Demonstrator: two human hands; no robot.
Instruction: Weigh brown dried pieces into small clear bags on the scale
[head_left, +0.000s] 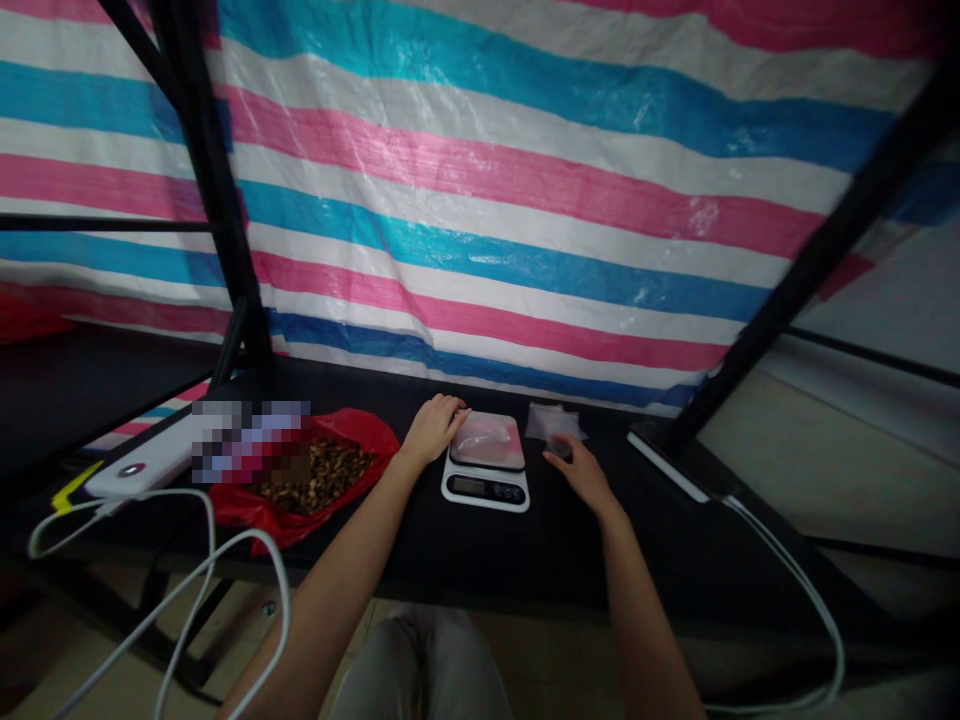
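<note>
A white digital kitchen scale [486,490] stands in the middle of the black table, with a clear plastic bag [482,438] lying on its weighing plate. My left hand [435,428] rests at the plate's upper left edge, its thumb apart from the fingers and nothing seen in it. To the right of the scale, my right hand [583,470] has its fingers bent around a small dark round thing [558,450], too dim to name. Just beyond those fingers lie several clear plastic bags [553,420]. Left of my left arm is an opened red plastic bag [371,432] of small brown dried pieces [330,475].
A white power bank-like device [142,462] with a looping white cable [206,560] lies at the left, partly blurred out. Another flat white-edged device [667,465] with a cable sits at right. Black frame posts [217,190] and a striped sheet [480,220] bound the table.
</note>
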